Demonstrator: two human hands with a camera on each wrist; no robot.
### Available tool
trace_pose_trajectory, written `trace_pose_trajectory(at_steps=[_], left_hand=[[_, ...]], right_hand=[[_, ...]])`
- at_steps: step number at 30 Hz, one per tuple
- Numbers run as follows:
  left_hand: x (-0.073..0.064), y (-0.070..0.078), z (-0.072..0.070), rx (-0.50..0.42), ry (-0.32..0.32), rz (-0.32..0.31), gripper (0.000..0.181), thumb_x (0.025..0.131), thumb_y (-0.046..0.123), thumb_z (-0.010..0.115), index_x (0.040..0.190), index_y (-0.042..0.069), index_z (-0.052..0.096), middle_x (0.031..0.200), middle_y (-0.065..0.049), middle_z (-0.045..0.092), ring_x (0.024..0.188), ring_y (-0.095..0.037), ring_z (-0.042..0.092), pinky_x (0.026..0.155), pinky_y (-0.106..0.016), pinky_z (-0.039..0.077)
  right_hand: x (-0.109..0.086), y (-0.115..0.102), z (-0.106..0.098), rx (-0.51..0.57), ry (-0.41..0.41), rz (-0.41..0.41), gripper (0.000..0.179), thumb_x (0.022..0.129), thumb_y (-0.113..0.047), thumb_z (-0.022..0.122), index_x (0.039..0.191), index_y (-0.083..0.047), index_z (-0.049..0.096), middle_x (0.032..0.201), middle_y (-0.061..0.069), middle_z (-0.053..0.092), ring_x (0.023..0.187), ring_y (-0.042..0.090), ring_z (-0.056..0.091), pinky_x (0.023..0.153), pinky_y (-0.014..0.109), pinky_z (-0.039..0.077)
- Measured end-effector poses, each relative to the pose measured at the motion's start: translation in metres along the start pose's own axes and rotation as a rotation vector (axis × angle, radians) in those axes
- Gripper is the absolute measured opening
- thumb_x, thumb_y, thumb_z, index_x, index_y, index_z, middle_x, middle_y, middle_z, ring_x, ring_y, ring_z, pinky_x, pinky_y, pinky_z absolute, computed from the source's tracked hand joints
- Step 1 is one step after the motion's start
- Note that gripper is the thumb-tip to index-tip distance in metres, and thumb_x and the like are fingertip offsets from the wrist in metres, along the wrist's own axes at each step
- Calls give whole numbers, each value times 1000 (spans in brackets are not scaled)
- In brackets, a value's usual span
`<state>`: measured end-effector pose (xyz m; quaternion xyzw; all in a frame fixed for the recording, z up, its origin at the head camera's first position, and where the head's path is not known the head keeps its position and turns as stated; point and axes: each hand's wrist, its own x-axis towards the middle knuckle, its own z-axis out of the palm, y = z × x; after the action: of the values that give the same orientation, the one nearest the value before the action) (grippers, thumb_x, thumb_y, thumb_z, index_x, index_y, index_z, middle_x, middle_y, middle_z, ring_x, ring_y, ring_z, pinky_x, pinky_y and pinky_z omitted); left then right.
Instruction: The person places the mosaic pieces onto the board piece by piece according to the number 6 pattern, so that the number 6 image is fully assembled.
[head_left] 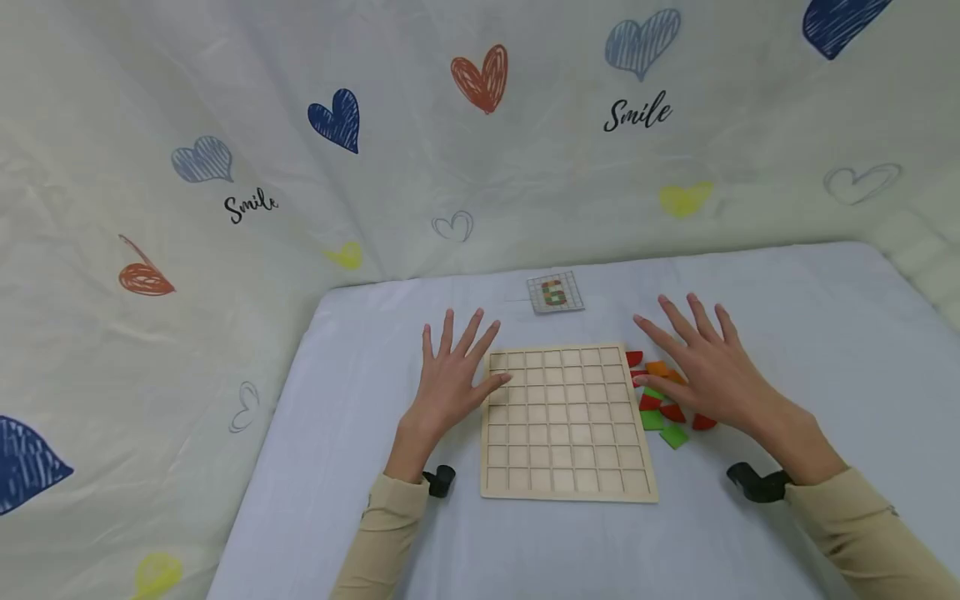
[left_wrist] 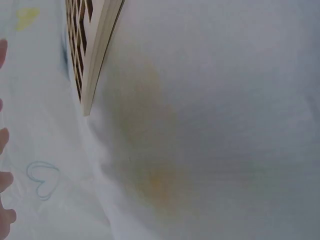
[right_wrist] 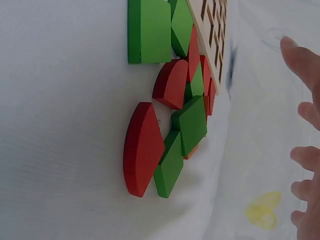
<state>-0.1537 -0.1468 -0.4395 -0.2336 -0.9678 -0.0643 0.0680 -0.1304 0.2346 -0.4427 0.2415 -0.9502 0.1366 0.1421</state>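
Observation:
A pale wooden grid board (head_left: 567,433) lies flat on the table, its square cells bare. My left hand (head_left: 447,385) hovers at its left edge, fingers spread and holding nothing; the thumb reaches over the top left cells. On the other side, my right hand (head_left: 716,379) is spread above a loose heap of flat coloured blocks, also holding nothing. Among them are a green square block (head_left: 674,436), an orange block (head_left: 657,368) and a red block with a curved edge (right_wrist: 142,150). The hand hides part of the heap. Some blocks touch the board's right edge.
Behind the board lies a small card (head_left: 555,292) with a grid and a coloured pattern. A white cloth covers the table (head_left: 375,350). A curtain (head_left: 420,167) printed with hearts hangs behind it. Black wrist straps (head_left: 757,483) show below the hands.

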Motion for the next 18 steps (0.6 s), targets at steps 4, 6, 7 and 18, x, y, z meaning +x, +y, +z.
trace_pose_trajectory(at_steps=[4, 6, 7, 18], left_hand=[[-3, -1, 0, -63, -108, -20, 82, 97, 61, 60, 164, 26, 29, 173, -4, 18, 159, -44, 3, 122, -73, 5], [-5, -3, 0, -123, -198, -46, 83, 96, 60, 62, 164, 25, 29, 173, -6, 17, 159, -45, 3, 122, -73, 6], [-7, -4, 1, -151, -244, -61, 84, 96, 60, 63, 164, 24, 29, 173, -7, 16, 159, -45, 3, 123, -72, 8], [-16, -15, 8, -360, -481, -128, 88, 92, 49, 74, 164, 23, 30, 173, -4, 19, 159, -44, 5, 125, -66, 14]], right_hand=[[-1, 1, 0, 27, -10, -3, 91, 77, -36, 87, 155, -16, 46, 160, 28, 38, 151, 54, 21, 120, 73, 14], [1, 2, 1, 63, -17, -6, 81, 79, -31, 87, 149, -10, 52, 154, 28, 45, 147, 55, 30, 117, 73, 24], [2, 2, 1, 86, -23, -4, 75, 81, -28, 87, 145, -7, 55, 150, 28, 50, 143, 54, 36, 114, 72, 29], [19, 9, 12, 271, -244, 161, 37, 94, -11, 73, 127, 4, 67, 126, 26, 65, 118, 44, 57, 96, 62, 54]])
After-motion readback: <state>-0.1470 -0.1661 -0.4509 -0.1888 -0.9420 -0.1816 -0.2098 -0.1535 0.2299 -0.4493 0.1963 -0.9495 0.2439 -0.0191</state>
